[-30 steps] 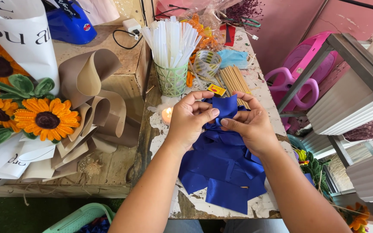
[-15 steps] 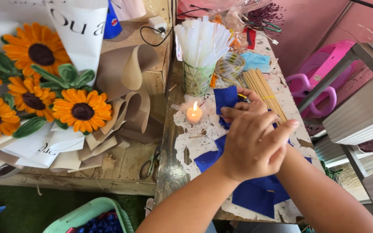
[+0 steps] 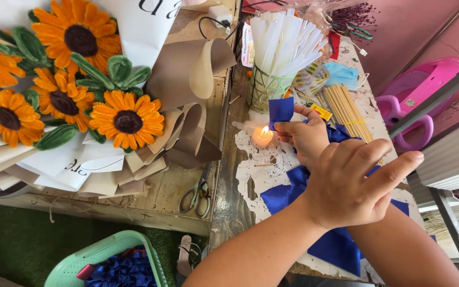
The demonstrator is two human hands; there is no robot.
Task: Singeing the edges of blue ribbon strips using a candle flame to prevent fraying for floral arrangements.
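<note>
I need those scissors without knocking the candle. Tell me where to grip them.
Take the scissors by their looped handles, the low end nearest you, coming in from the table's near edge. They lie flat, blades pointing away, left of and nearer than the lit candle.

left hand [image 3: 349, 183]: forearm crosses up from lower left; palm down; fingers spread | right hand [image 3: 309, 137]: beyond the left, partly hidden; fingertips pinched together

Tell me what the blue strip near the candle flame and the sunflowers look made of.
Blue strip: seemingly satin ribbon, smooth with a slight sheen, pinched in the right hand. Sunflowers: probably fuzzy chenille stems, with bristly orange petals and dark tufted centres.
</note>
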